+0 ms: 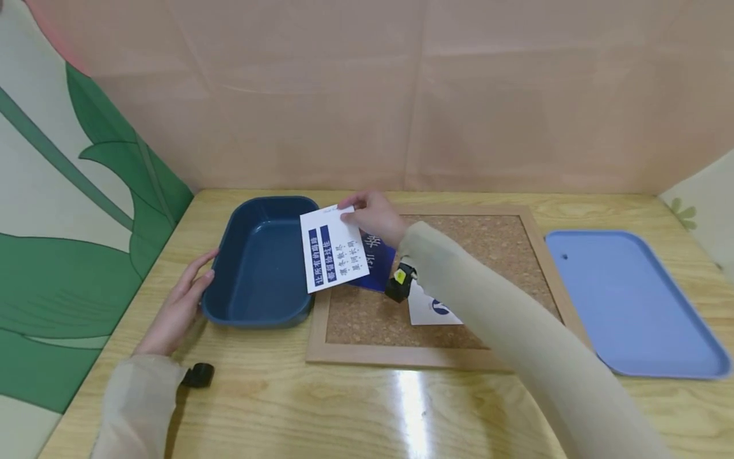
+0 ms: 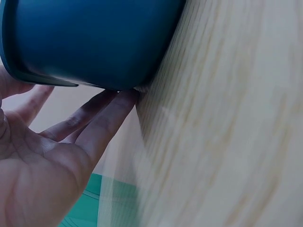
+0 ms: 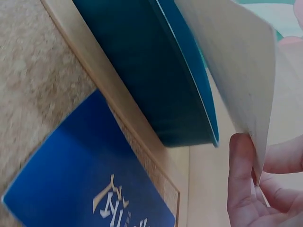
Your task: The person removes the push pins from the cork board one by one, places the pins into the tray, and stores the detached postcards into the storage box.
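Observation:
My right hand (image 1: 375, 217) pinches a white card (image 1: 334, 248) by its top edge, thumb on one face and fingers on the other. The card, printed with dark blue Chinese characters, hangs over the right rim of a dark blue basin (image 1: 258, 268). In the right wrist view the card's pale back (image 3: 241, 71) faces me. Fairly straight fingers of my left hand (image 1: 179, 306) touch the basin's left side; in the left wrist view the fingertips (image 2: 124, 97) meet its lower wall. Below my right hand, a blue card (image 1: 375, 271) with light lettering lies on a framed cork board (image 1: 367, 325).
Partly behind my right forearm, another white card (image 1: 424, 309) with a round blue mark lies on the cork board. A light blue tray (image 1: 642, 306) stands at the right of the wooden table (image 1: 275, 395). A pinkish cloth (image 1: 309, 95) hangs behind.

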The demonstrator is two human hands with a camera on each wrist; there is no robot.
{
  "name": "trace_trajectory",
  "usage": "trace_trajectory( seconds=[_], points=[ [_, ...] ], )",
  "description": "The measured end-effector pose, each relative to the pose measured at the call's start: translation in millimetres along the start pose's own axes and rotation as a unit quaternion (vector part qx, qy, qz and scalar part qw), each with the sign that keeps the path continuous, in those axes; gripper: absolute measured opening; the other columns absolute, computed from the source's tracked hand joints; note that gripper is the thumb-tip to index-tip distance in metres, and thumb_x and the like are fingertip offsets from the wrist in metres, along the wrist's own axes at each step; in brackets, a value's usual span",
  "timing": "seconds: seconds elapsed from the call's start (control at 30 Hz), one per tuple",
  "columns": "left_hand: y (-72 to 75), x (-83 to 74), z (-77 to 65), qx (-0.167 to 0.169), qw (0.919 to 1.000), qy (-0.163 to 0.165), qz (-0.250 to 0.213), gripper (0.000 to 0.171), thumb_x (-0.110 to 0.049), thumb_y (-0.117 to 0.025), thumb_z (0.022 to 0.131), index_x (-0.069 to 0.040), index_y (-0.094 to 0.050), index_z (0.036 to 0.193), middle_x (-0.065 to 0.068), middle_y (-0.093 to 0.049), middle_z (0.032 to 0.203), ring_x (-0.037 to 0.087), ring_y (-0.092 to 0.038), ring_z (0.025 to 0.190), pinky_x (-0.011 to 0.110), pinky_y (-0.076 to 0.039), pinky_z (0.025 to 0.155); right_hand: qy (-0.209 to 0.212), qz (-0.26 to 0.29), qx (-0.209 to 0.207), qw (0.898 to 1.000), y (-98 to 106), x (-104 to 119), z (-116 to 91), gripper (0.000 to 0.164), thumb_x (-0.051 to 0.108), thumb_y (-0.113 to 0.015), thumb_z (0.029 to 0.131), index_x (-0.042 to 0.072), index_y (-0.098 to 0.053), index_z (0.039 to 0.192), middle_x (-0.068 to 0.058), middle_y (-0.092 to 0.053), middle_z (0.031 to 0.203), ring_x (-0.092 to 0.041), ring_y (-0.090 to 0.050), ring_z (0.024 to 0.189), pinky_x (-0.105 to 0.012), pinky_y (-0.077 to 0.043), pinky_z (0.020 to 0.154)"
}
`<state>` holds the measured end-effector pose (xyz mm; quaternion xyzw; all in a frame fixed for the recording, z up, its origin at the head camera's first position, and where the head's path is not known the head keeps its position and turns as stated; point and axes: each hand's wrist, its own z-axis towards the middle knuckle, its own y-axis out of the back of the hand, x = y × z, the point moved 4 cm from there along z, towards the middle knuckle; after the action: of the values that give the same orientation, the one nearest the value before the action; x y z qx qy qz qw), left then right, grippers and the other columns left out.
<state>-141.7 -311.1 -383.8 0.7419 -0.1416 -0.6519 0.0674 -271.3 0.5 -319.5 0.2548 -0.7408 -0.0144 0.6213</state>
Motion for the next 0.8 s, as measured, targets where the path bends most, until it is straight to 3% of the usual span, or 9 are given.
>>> trace_trajectory(
  seconds=[0.1, 0.33, 0.57, 0.8],
  points=[
    [-0.4, 0.1, 0.3, 0.0, 1.0, 0.0, -0.005, 0.055, -0.047, -0.035, 0.102, -0.035, -0.019, 0.153, 0.018, -0.013, 0.157, 0.012, -0.035, 0.13, 0.009, -0.039, 0.087, -0.01, 0.006, 0.001, 1.0, -5.0, 2.1, -0.7, 0.025, 0.005, -0.059, 0.093, 0.001, -0.061, 0.117, -0.016, -0.06, 0.111, -0.026, -0.064, 0.091, -0.038, -0.056, 0.082],
    [-1.5, 0.4, 1.6, 0.002, 0.9996, -0.011, -0.024, 0.054, -0.044, -0.036, 0.102, -0.033, -0.02, 0.153, 0.016, -0.015, 0.156, -0.003, -0.041, 0.118, 0.01, -0.041, 0.087, -0.007, 0.002, 0.0, 1.0, -14.6, 11.7, -0.5, 0.026, 0.005, -0.059, 0.092, 0.0, -0.061, 0.117, -0.016, -0.062, 0.11, -0.026, -0.065, 0.088, -0.037, -0.056, 0.079],
    [-1.3, 1.1, 1.8, 0.002, 0.9996, -0.019, -0.02, 0.054, -0.042, -0.036, 0.103, -0.032, -0.021, 0.153, 0.018, -0.018, 0.155, -0.005, -0.045, 0.114, 0.01, -0.042, 0.087, -0.003, -0.021, 0.0, 1.0, -26.0, 21.5, 0.6, 0.026, 0.005, -0.059, 0.09, -0.001, -0.062, 0.116, -0.017, -0.062, 0.111, -0.024, -0.063, 0.09, -0.041, -0.054, 0.086],
    [-1.3, 1.1, 1.7, 0.0, 0.9997, -0.019, -0.016, 0.054, -0.043, -0.036, 0.102, -0.031, -0.02, 0.153, 0.018, -0.018, 0.155, -0.005, -0.045, 0.115, 0.01, -0.043, 0.087, -0.011, -0.064, -0.001, 0.998, -39.3, 29.3, 2.2, 0.025, 0.008, -0.058, 0.092, 0.003, -0.062, 0.116, -0.013, -0.058, 0.116, -0.024, -0.061, 0.098, -0.034, -0.054, 0.084]
  ],
)
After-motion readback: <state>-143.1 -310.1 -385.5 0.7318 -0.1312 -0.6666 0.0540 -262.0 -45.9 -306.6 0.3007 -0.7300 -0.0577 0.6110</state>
